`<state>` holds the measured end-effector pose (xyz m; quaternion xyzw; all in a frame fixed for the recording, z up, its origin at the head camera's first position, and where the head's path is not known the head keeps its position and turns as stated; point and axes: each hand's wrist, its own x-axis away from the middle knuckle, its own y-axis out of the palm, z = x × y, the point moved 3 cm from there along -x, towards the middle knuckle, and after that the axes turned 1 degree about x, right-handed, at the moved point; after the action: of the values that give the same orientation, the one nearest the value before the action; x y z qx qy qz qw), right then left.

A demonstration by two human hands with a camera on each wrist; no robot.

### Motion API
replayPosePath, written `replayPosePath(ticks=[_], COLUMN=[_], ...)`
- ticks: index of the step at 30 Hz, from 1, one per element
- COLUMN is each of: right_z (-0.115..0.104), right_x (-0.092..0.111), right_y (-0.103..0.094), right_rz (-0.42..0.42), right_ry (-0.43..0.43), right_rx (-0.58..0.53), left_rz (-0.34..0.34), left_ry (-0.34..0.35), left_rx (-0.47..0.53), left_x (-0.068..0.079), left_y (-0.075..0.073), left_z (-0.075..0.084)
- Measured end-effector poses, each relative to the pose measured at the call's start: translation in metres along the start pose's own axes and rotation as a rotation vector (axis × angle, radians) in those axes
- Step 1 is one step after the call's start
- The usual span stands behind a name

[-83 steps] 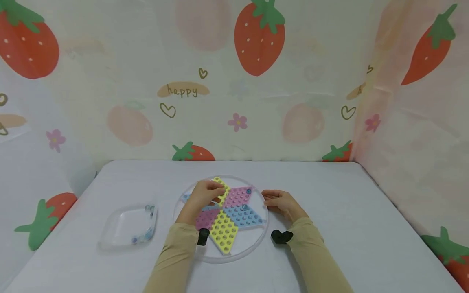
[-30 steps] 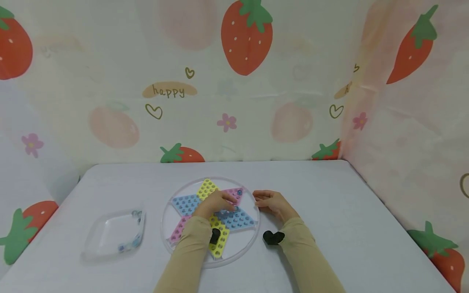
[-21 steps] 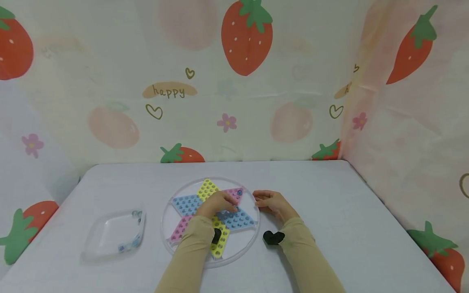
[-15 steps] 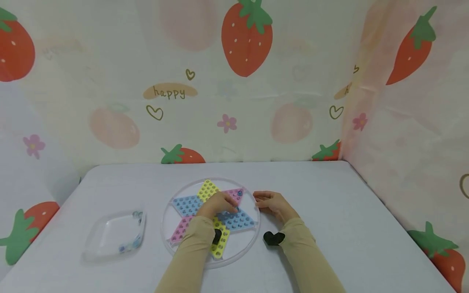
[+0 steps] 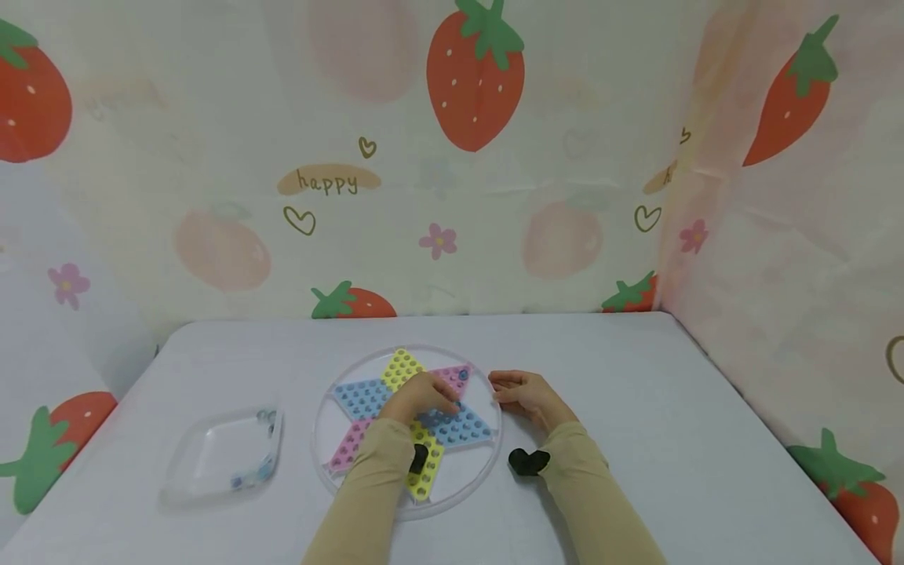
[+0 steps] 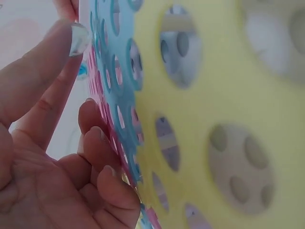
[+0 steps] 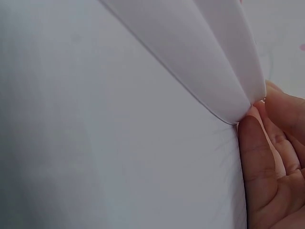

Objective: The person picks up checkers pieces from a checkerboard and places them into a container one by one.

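Note:
A round, clear-rimmed Chinese checkers board [image 5: 365, 399] with a yellow, pink and blue star of holes lies on the table. My left hand [image 5: 420, 396] is over its centre; in the left wrist view thumb and forefinger pinch a clear glass marble [image 6: 79, 39], while the other fingers curl against the board's face. Beyond them a blue marble [image 6: 82, 71] shows. One marble [image 5: 463, 375] sits near the tip of the far-right pink point, another [image 5: 457, 405] by my left fingertips. At the right rim my right hand [image 5: 530, 396] holds the board's edge [image 7: 252, 81] between fingers and thumb.
A clear plastic tray [image 5: 185, 451] with several marbles along its right side stands left of the board. The white table [image 5: 636, 439] ends at a strawberry-print backdrop [image 5: 494, 275] behind, with more printed fabric along both sides.
Since the oldest frame my left hand has moved right, from the board's upper left to its centre. Over the last second both hands barely move; the view shifts slightly.

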<state>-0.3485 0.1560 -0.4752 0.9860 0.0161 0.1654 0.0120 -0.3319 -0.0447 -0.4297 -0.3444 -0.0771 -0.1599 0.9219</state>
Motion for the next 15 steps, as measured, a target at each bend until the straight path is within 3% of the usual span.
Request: replayPosePath(ticks=[9,15], right_z=[-0.0008,-0.0007], right_x=[0.0011,0.0015], right_y=[0.0028,0.0004], right_rz=[-0.005,-0.007], right_ry=[-0.005,-0.012], right_rx=[0.015,0.019], left_rz=[0.028,0.029], left_ry=[0.012,0.013], left_rx=[0.012,0.126], left_x=[0.0020,0.0043], left_y=[-0.0040,-0.0077], left_z=[-0.0041,-0.0066])
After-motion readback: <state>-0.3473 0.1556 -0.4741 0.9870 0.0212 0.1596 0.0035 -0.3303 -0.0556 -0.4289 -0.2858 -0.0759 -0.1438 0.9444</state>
